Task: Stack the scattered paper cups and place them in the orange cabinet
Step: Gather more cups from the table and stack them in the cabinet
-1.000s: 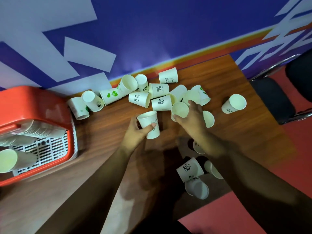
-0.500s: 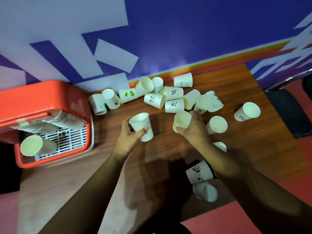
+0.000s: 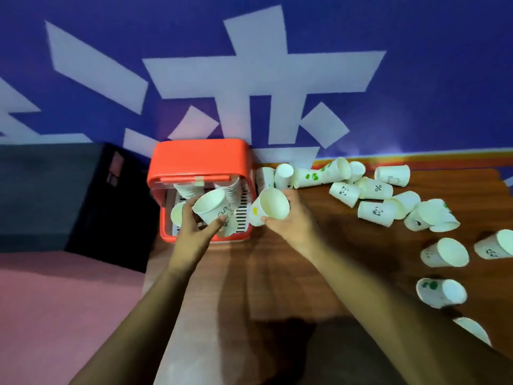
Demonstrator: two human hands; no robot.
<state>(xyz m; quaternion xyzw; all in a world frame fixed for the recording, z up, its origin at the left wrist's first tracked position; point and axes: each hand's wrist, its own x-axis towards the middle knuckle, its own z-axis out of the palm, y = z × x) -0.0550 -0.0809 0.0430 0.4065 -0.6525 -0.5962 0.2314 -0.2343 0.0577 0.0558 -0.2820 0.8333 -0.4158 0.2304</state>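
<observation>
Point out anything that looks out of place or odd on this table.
Loose paper cups lie tipped on their sides across the wooden table, unstacked. The left hand and right hand each hold a separate cup at the orange cabinet, not nested. Nothing looks crushed or spilled.

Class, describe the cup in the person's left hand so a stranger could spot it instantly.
Find the orange cabinet against the blue wall. In front of its opening, the left hand holds a white paper cup, tilted. Unlike the right hand's yellow-marked cup, it bears a black line drawing.
</observation>
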